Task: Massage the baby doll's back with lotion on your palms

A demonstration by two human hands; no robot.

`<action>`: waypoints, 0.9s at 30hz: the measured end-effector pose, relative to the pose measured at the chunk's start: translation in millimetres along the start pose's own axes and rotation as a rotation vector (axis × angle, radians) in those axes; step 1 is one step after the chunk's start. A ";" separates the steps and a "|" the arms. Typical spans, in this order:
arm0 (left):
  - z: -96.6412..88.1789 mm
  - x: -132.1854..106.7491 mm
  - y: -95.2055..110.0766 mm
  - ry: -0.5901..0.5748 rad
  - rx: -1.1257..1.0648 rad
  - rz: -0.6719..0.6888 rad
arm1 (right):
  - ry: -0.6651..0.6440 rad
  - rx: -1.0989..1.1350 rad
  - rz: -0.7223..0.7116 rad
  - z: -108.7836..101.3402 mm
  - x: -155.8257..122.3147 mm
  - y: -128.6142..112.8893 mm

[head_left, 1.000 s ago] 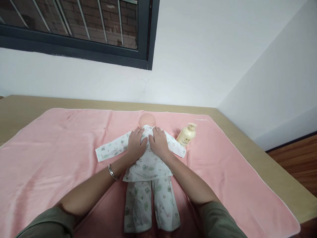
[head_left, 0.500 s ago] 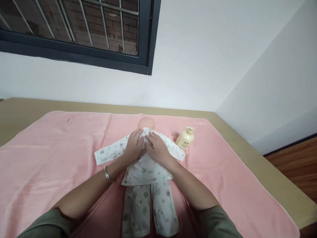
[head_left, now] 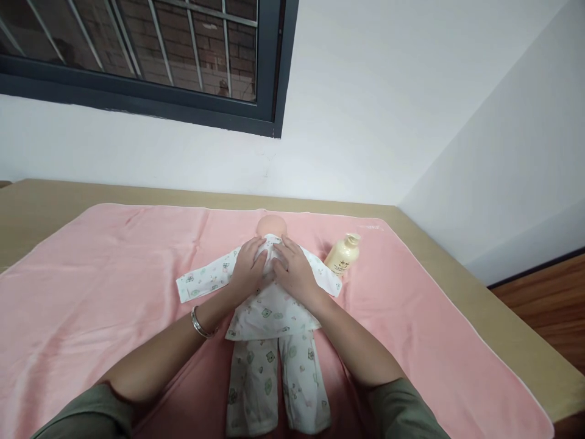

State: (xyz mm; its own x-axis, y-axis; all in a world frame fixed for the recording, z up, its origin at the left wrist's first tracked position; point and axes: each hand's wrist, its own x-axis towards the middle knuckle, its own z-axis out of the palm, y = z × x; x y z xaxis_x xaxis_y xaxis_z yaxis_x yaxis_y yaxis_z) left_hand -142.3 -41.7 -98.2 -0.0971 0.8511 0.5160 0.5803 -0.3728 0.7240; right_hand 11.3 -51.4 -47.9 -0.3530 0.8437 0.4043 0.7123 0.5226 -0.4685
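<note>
A baby doll (head_left: 272, 225) lies on a pink mat (head_left: 114, 274), its bare head at the far end. It wears a white printed long-sleeved top (head_left: 274, 314) and matching trousers (head_left: 256, 384); both sleeves stretch out sideways. My left hand (head_left: 248, 268) rests open on the upper left of the doll's top, fingers pointing toward the head. Opposite it, my right hand (head_left: 295, 268) lies open on the upper right, fingers spread. The palms cover part of the cloth beneath them. Close to the right sleeve is a cream-coloured bottle (head_left: 342, 253) with a cap.
The mat covers most of a wooden table (head_left: 439, 268). White wall (head_left: 342, 152) rises behind it, with a dark-framed barred window (head_left: 269, 116) at upper left. Brown wood (head_left: 548, 299) shows at the right edge.
My right hand has shifted slightly to the right and up on the doll's top, its fingers posed a little differently. My left hand stays almost where it was.
</note>
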 end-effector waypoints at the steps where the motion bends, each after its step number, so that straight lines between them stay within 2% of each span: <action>1: 0.0 0.5 -0.9 -0.002 0.009 -0.001 | 0.028 -0.015 0.001 1.2 -1.0 -0.6; 4: 1.0 2.5 -6.6 -0.005 0.020 -0.006 | 0.017 -0.116 -0.041 10.1 -4.5 -1.5; 8: 1.6 4.2 -13.7 0.013 0.021 -0.024 | -0.173 -0.210 -0.111 23.6 -8.0 0.0; 12: 1.6 4.1 -17.6 -0.006 0.043 0.022 | -0.088 -0.228 -0.095 25.1 -9.4 0.8; 17: 5.0 3.9 -22.0 0.009 0.066 -0.017 | -0.171 -0.235 -0.089 26.0 -8.8 3.1; 21: 11.2 0.8 -26.5 0.001 0.101 0.038 | -0.060 -0.244 -0.075 27.0 -5.3 7.8; 25: 19.3 -6.2 -29.0 -0.011 0.178 0.087 | -0.115 -0.210 -0.039 24.7 -0.4 13.4; 27: 22.0 -8.8 -29.5 -0.036 0.213 0.080 | -0.078 -0.200 -0.008 23.7 0.6 15.3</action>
State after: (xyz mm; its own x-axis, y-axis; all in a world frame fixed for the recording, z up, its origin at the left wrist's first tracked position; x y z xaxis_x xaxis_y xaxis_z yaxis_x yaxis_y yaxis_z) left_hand -140.9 -30.1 -134.2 -0.0169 0.8362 0.5482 0.7430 -0.3564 0.5666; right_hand 7.6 -40.0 -73.4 -0.3992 0.8509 0.3416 0.8131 0.5007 -0.2969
